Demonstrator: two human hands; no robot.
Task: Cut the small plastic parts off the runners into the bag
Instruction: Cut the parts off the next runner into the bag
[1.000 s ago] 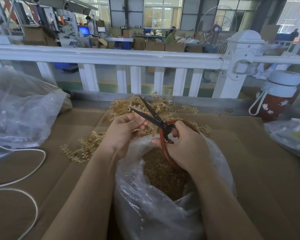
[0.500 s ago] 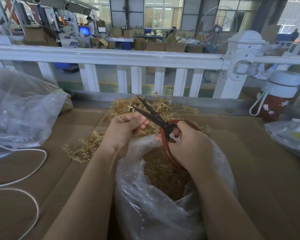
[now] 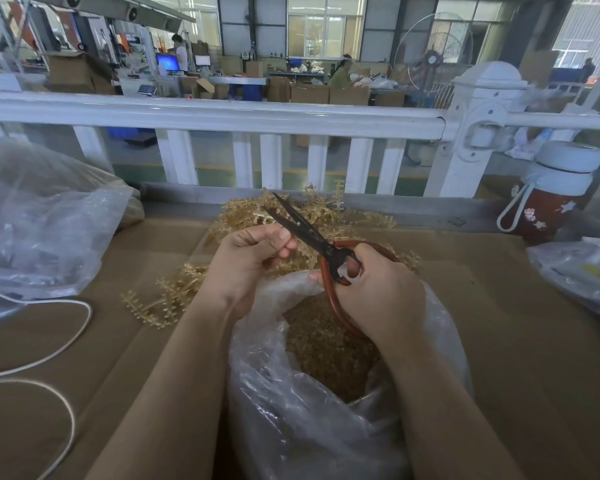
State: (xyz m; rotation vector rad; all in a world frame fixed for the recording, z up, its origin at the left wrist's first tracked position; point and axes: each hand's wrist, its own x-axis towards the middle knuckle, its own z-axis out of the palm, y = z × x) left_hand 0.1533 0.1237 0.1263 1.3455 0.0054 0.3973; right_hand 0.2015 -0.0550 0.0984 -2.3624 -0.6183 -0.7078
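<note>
My right hand (image 3: pixel 378 292) grips the red handles of dark scissors (image 3: pixel 305 230), whose blades point up and left and stand slightly apart. My left hand (image 3: pixel 253 258) is curled beside the blades and pinches a tan plastic runner, mostly hidden by the fingers. Both hands hover over the mouth of a clear plastic bag (image 3: pixel 312 420) holding a heap of small tan cut parts (image 3: pixel 326 344). A pile of tan runners (image 3: pixel 326 216) lies behind the hands, and more runners (image 3: pixel 167 299) lie to the left.
The work surface is brown cardboard (image 3: pixel 516 341). A large clear bag (image 3: pixel 39 220) sits at left with a white cord (image 3: pixel 66 327) below it. A red-and-white bottle (image 3: pixel 551 195) and another plastic bag (image 3: pixel 579 268) are at right. A white railing (image 3: pixel 222 116) runs behind.
The scissor blades have closed from wide apart to nearly together. My right hand has tightened on the handles. My left hand has stayed in place.
</note>
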